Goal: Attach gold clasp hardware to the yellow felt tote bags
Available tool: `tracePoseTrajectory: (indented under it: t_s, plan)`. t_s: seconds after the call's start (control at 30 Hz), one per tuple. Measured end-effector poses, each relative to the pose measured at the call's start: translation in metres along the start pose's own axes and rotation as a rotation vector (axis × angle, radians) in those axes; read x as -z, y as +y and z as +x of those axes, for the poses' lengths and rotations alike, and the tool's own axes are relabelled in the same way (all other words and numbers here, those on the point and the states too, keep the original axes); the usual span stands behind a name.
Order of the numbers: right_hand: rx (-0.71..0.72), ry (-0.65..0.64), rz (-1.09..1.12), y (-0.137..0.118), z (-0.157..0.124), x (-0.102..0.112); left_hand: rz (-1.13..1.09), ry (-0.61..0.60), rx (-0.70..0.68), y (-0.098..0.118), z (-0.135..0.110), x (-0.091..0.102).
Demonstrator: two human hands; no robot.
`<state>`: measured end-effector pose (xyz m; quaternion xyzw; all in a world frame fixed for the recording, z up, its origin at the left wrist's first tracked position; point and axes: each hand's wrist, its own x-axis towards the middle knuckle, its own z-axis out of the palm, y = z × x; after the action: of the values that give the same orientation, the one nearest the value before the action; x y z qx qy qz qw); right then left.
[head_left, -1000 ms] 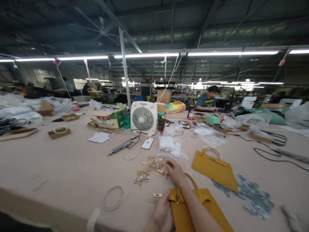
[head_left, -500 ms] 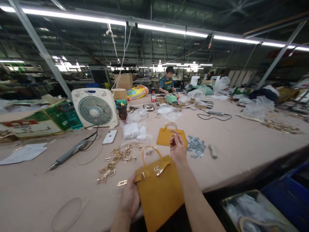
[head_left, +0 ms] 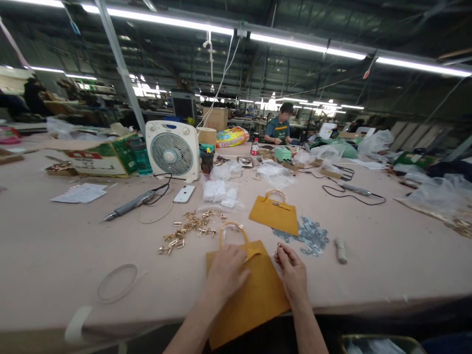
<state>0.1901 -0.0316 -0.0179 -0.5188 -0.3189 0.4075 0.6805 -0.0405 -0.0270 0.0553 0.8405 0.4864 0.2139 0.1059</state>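
Observation:
A mustard-yellow handbag (head_left: 254,300) with a looped handle leans at the table's front edge. My left hand (head_left: 226,273) is across its upper front, below the handle; its fingers are blurred by motion and cover the fittings there. Just right of the bag, my right hand (head_left: 293,270) is closed in a pinch on a small gold-coloured metal fitting (head_left: 279,246), only partly visible. Behind it lies a second yellow handbag (head_left: 275,216) with a metal piece on its front. Gold-coloured metal fittings (head_left: 193,223) lie in a loose heap to the left.
Grey metal pieces (head_left: 313,236) and a small pale roll (head_left: 340,250) lie at right. Leftward are a corded screwdriver (head_left: 131,204), a phone (head_left: 184,193), a box fan (head_left: 172,152) and a coiled tube (head_left: 118,282). A person (head_left: 280,128) sits across the table.
My left hand has moved from the bag's left edge onto its front. My right hand has come down from over the second bag to beside the near one. The view has turned left.

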Motion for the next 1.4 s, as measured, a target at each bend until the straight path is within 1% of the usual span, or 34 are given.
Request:
tracePoseTrajectory:
  t_s: [0.07,0.13,0.23,0.3,0.4,0.57,0.63,0.67,0.77,0.83,0.9,1.0,1.13,1.27,1.4]
  plan:
    - [0.039,-0.075,-0.146,-0.002,-0.003,-0.001,0.120,-0.071,0.055,0.010,0.006,-0.007]
    - [0.098,-0.196,-0.276,-0.007,-0.007,-0.002,0.188,-0.096,0.102,0.014,0.010,-0.014]
    - [0.216,-0.393,-0.425,-0.016,-0.013,-0.007,0.163,-0.098,0.129,0.012,0.012,-0.019]
    - [0.293,-0.490,-0.501,-0.021,-0.017,-0.011,0.113,-0.098,0.134,0.008,0.014,-0.019]
    - [0.349,-0.552,-0.565,-0.027,-0.020,-0.018,0.069,-0.090,0.157,0.005,0.020,-0.018]
    - [0.358,-0.619,-0.568,-0.031,-0.020,-0.038,-0.071,-0.036,0.166,0.012,0.037,-0.018]
    - [0.382,-0.589,-0.547,-0.027,-0.018,-0.047,-0.145,0.004,0.166,0.013,0.042,-0.021]
    - [0.390,-0.537,-0.548,-0.024,-0.016,-0.051,-0.210,0.032,0.169,0.013,0.044,-0.022]
    - [0.367,-0.306,-0.584,-0.010,-0.005,-0.054,-0.406,0.084,0.212,0.005,0.045,-0.028]
    - [0.304,-0.172,-0.581,-0.002,0.004,-0.052,-0.437,0.068,0.241,-0.003,0.044,-0.032]
    - [0.210,-0.101,-0.540,0.003,0.013,-0.047,-0.382,0.021,0.239,-0.009,0.042,-0.034]
    - [0.089,-0.097,-0.498,0.005,0.027,-0.039,-0.318,-0.049,0.207,-0.010,0.041,-0.033]
    - [0.029,-0.166,-0.466,0.002,0.036,-0.031,-0.221,-0.127,0.212,-0.001,0.049,-0.029]
    - [0.041,-0.212,-0.441,0.002,0.034,-0.025,-0.127,-0.190,0.272,0.008,0.062,-0.026]
    - [0.106,-0.199,-0.480,0.008,0.027,-0.022,-0.071,-0.223,0.333,0.010,0.075,-0.028]
